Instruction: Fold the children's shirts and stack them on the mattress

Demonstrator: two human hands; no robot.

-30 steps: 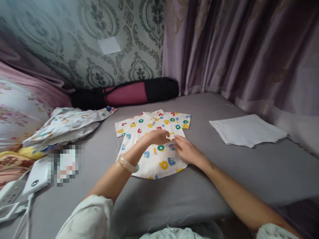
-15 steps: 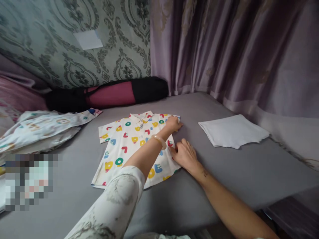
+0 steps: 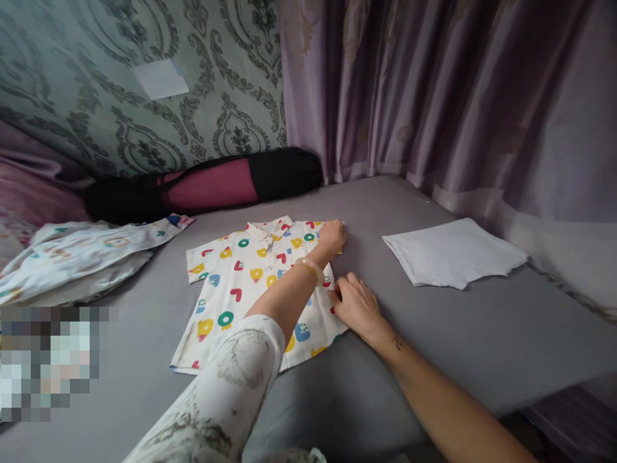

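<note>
A white short-sleeved shirt (image 3: pixel 236 276) with coloured duck and letter prints lies spread on the grey sheet, its collar toward the wall. My left hand (image 3: pixel 332 235), on the arm with the bangle, reaches across the shirt, its fingers closed on the sleeve at the right. Nearer to me, my right hand (image 3: pixel 355 302) rests at the shirt's right side edge, its thumb and fingers bent around the cloth there. My left forearm hides part of the shirt's middle and lower hem.
A folded white cloth (image 3: pixel 453 254) lies on the grey sheet (image 3: pixel 482 334) at the right. Piled clothes (image 3: pixel 91 257) are at the left. A black and maroon bag (image 3: pixel 212 185) lies along the patterned wall, beside purple curtains (image 3: pixel 409 83).
My left hand's fingers have curled in more at the sleeve. My right hand has barely moved at the side edge. The view has shifted slightly.
</note>
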